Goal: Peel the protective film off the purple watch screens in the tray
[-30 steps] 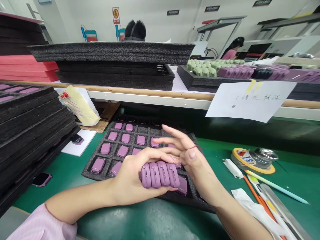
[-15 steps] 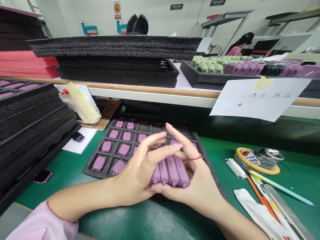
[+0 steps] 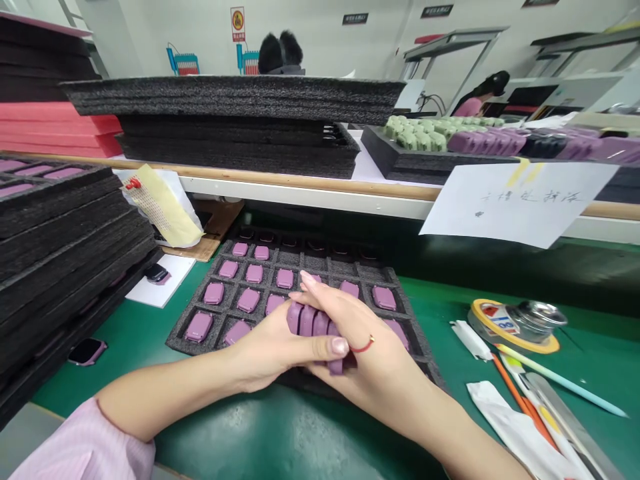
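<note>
Several purple smartwatch cases [image 3: 306, 321] stand side by side as a row between my two hands, above the front of a black foam tray [image 3: 175, 337]. My left hand [image 3: 280, 343] is closed around the row from the left, its thumb across the front. My right hand [image 3: 367, 347], with a red string at the wrist, wraps over the top and right side and hides part of the row. In the tray's compartments lie more purple cases [image 3: 249, 299]; the nearest compartments are partly covered by my hands.
A tall stack of foam trays [image 3: 75, 227] rises at the left. Near it lies a loose smartwatch [image 3: 87, 352]. At right are a metal-topped jar [image 3: 537, 313], tape roll, pens and white wipes. A shelf edge [image 3: 300, 195] crosses above the tray, with a paper note [image 3: 515, 203] hanging down.
My right hand has moved from the far right side over the top of the row of cases. My left fingers have lowered, and the row has turned between the hands.
</note>
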### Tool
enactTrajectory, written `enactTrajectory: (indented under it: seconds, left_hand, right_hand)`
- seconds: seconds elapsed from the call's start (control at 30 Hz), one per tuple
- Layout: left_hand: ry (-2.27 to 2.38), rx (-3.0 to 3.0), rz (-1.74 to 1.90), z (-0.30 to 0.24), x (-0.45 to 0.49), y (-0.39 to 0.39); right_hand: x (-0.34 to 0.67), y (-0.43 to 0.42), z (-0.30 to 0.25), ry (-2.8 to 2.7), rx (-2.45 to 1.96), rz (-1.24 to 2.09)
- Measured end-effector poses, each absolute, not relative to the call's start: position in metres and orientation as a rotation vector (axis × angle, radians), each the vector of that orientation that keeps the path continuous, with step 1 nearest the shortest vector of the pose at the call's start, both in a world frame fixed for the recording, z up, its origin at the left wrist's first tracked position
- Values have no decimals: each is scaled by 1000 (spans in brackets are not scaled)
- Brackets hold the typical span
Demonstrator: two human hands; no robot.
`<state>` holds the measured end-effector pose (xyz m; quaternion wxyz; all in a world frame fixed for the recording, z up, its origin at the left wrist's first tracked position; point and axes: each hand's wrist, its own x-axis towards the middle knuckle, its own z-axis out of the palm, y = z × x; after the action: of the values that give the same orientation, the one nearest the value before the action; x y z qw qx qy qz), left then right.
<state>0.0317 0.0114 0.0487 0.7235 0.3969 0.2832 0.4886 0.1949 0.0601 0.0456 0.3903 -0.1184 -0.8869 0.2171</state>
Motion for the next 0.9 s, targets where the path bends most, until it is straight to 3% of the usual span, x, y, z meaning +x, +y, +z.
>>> enactTrajectory:
  seconds: [0.17,0.4,0.63,0.9]
  left_hand:
    - [467,661,1001,40,28,15]
    - [408,645,1019,35,25,16]
    - [350,729,939,30,25,18]
    - [323,725,897,32,22,17]
  right_hand:
    - [209,63,63,-2110,-408,813]
    - [211,66,73,-2075,-380,732]
    - [213,58,71,-1554,-408,629]
    - [212,56,71,-2111,-395,653]
